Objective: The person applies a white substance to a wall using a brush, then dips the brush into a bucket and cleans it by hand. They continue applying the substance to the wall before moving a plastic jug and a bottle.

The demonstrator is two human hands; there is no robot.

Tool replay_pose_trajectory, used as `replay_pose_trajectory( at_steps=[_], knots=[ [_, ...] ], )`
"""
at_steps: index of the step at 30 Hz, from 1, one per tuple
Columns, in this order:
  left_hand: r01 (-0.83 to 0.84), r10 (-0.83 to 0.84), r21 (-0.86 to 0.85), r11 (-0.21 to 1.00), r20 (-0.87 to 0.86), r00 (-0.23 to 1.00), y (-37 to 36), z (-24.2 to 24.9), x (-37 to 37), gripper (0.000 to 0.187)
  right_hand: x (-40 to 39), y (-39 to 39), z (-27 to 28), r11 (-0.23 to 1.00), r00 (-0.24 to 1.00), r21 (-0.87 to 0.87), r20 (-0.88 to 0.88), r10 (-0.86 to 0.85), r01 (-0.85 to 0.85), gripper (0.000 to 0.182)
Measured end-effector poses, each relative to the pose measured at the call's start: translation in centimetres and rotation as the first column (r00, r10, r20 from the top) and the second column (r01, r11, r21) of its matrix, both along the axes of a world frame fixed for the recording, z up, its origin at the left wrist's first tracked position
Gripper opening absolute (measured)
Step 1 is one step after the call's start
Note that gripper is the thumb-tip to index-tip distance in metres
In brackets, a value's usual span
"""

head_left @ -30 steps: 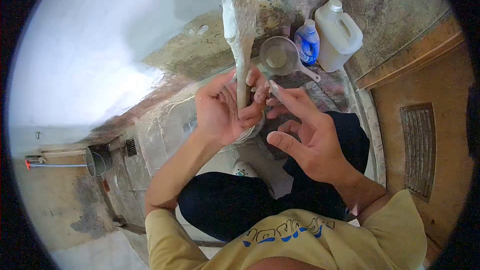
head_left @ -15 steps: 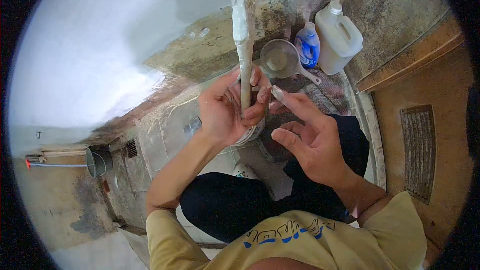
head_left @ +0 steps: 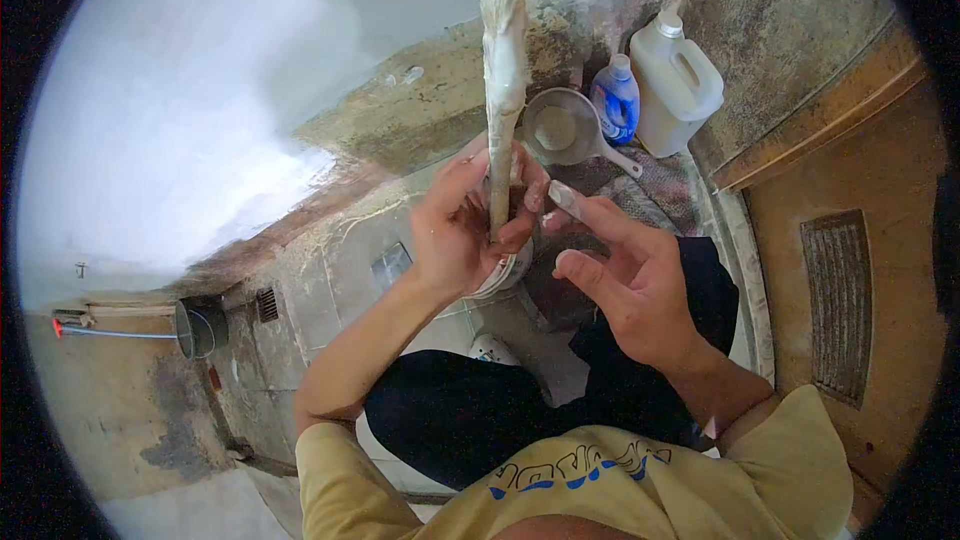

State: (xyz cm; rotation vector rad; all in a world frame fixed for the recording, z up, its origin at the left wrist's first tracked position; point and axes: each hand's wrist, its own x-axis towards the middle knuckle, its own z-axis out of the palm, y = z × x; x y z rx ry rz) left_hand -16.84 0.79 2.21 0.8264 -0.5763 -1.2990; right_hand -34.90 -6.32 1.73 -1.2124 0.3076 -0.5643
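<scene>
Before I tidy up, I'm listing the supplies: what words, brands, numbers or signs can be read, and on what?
None can be read for certain.
Blue bottle: label marks too blurred.
Yellow shirt: outlined lettering with blue, too distorted.
Pale jug: no text visible.

1. Shirt (head_left: 470,500) yellow, short sleeves (head_left: 345,475), chest print (head_left: 580,468) in dark-outlined letters, blue marks along lower edge
2. Legwear (head_left: 450,415) black, plain
3. Shoe (head_left: 490,347) whitish, small dark spots on top
4. Right hand (head_left: 635,295) bare, white smear on fingertip (head_left: 564,198)
</scene>
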Motion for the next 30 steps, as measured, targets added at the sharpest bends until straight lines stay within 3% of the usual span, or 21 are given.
replay_pose_trajectory(
  at_steps=[9, 11, 13, 15, 16, 17, 18, 19, 21, 22, 24, 25, 27, 28, 30],
  knots=[
    [-0.045, 0.044, 0.03, 0.999, 0.041, 0.998, 0.2, -0.4, 0.1, 0.035, -0.2, -0.3, 0.2, 0.992, 0.997, 0.125, 0.066, -0.032, 0.024, 0.038],
    [-0.005, 0.005, 0.0, 1.0, 0.012, 1.0, 0.3, -0.5, 0.4, 0.036, -0.6, -1.3, 0.4, 0.992, 0.988, 0.075, 0.114, -0.105, 0.097, 0.039],
    [-0.123, 0.134, 0.136, 0.983, -0.076, 0.988, 0.7, -0.6, 0.6, 0.035, -1.8, -3.4, 0.6, 0.977, 0.965, -0.007, 0.156, -0.211, 0.215, 0.04],
    [-0.182, 0.193, 0.125, 0.975, -0.081, 0.978, 0.5, -0.5, 0.4, 0.031, -3.5, -6.7, 0.1, 0.771, 0.877, -0.488, -0.021, -0.479, 0.409, 0.046],
    [-0.146, 0.157, 0.107, 0.983, -0.098, 0.983, 0.3, -0.5, 0.3, 0.031, -4.4, -8.4, -0.2, 0.505, 0.748, -0.746, -0.014, -0.663, 0.433, 0.051],
    [-0.115, 0.12, 0.049, 0.992, -0.101, 0.988, 0.3, -0.5, 0.3, 0.03, -5.2, -10.2, -0.7, 0.196, 0.598, -0.916, 0.057, -0.8, 0.349, 0.057],
    [-0.091, 0.09, -0.009, 0.996, -0.098, 0.991, 0.1, -0.4, 0.3, 0.029, -5.9, -12.0, -1.1, -0.085, 0.445, -0.993, 0.116, -0.888, 0.087, 0.063],
    [-0.058, 0.055, -0.027, 0.998, -0.117, 0.992, 0.1, -0.4, 0.3, 0.028, -6.8, -13.7, -1.3, -0.301, 0.304, -0.926, 0.226, -0.926, -0.228, 0.07],
    [-0.021, 0.016, -0.051, 0.998, -0.114, 0.993, 0.1, -0.3, 0.0, 0.028, -8.8, -17.5, -0.7, -0.323, 0.188, -0.752, 0.263, -0.946, -0.575, 0.075],
    [0.0, -0.007, -0.066, 0.998, -0.106, 0.994, 0.1, -0.3, -0.2, 0.028, -9.4, -19.4, 0.1, -0.321, 0.176, -0.748, 0.27, -0.947, -0.581, 0.075],
    [0.032, -0.038, -0.078, 0.996, -0.079, 0.996, 0.1, -0.6, -0.2, 0.028, -10.6, -22.6, 2.0, -0.45, 0.251, -0.436, 0.441, -0.862, -0.779, 0.072],
    [0.051, -0.055, -0.081, 0.995, -0.047, 0.997, 0.2, -0.7, -0.3, 0.028, -11.1, -24.1, 2.4, -0.441, 0.245, -0.429, 0.439, -0.864, -0.789, 0.072],
    [0.057, -0.061, -0.067, 0.996, -0.057, 0.997, 0.3, -0.6, -0.6, 0.028, -11.9, -26.2, 2.5, -0.415, 0.294, -0.147, 0.501, -0.814, -0.898, 0.065],
    [0.052, -0.055, -0.05, 0.997, -0.057, 0.997, 0.3, -0.5, -0.6, 0.028, -12.3, -26.4, 2.0, -0.411, 0.293, -0.14, 0.504, -0.812, -0.901, 0.065],
    [0.056, -0.059, -0.06, 0.997, -0.047, 0.997, 0.4, -0.6, -0.5, 0.028, -12.2, -26.3, 2.0, -0.27, 0.257, 0.001, 0.319, -0.912, -0.963, 0.056]
  ],
)
